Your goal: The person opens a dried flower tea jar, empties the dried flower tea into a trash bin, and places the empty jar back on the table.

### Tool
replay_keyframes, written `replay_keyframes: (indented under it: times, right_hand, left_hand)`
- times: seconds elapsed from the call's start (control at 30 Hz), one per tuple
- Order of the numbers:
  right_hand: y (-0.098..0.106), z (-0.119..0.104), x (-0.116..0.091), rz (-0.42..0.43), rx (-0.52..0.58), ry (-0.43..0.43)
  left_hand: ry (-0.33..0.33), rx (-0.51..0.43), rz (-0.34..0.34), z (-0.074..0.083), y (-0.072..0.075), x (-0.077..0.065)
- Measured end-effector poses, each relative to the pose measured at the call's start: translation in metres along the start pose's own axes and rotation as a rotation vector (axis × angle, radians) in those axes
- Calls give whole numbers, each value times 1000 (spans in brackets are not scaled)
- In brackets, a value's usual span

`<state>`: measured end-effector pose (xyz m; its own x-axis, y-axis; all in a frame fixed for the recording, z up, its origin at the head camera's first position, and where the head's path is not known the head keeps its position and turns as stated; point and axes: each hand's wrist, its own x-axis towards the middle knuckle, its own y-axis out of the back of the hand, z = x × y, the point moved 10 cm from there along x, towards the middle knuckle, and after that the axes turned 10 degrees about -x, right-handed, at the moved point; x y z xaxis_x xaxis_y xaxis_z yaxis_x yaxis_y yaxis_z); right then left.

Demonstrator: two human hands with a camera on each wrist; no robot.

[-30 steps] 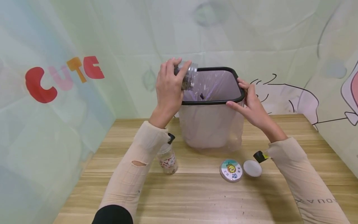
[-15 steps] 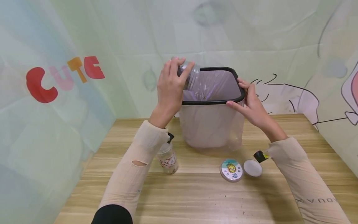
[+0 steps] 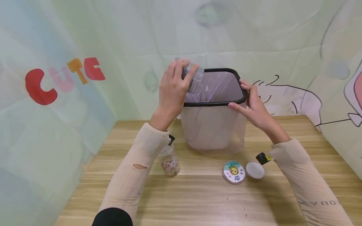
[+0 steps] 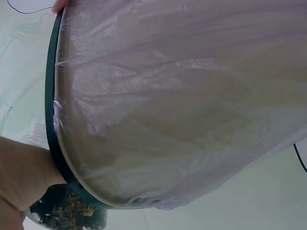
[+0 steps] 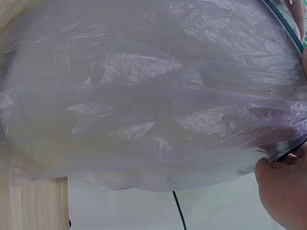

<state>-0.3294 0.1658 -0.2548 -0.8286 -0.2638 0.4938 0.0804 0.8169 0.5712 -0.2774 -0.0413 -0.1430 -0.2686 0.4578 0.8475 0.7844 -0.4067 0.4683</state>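
Observation:
My left hand (image 3: 173, 88) grips a clear plastic jar (image 3: 197, 77) tilted at the left side of the bin, its mouth toward the inside. Dark, dry, flaky bits show inside the jar (image 4: 72, 211) in the left wrist view. The pale waste bin (image 3: 213, 127) has a black rim and a thin, see-through liner. At the bin's right corner, my right hand (image 3: 254, 105) holds the rim, thumb in front and fingers behind. A small dark speck lies on the liner inside the bin. Part of the jar is hidden behind my left fingers.
A second clear jar (image 3: 169, 163) with a printed label stands upright below my left wrist. Right of centre on the wooden table (image 3: 198, 194) lie a round lid with a sunflower picture (image 3: 233, 172) and a white lid (image 3: 255, 170). Dark crumbs are scattered near the front.
My left hand has shifted slightly right with the jar. Dark bits near the jar's mouth a second ago have gone from there, and one seen falling is gone. My right hand stays put.

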Motion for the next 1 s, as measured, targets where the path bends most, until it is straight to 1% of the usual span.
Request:
replay_keyframes:
  times: [0.13,0.43,0.63,0.73,0.8,0.9,1.0]
  right_hand:
    - [0,-1,0,2,5,4]
    - [0,-3,-1,2,6,9]
    - [-1,-2,-1,2,11,17]
    - [-1,-1,-1,2,11,14]
    - [-1,0,-1,2,11,13]
    - [-1,0,-1,2,8,14]
    - [1,-2,-1,3,19,19]
  left_hand:
    - [-27,16,9,2,1,-1]
    - [-26,3,25,1,2,-2]
    - [-28,4,24,2,2,-3]
    - [-36,4,36,3,3,-2]
    - [-51,10,49,5,4,-2]
    - [-98,16,55,10,5,-1]
    - [-144,17,37,15,4,-1]
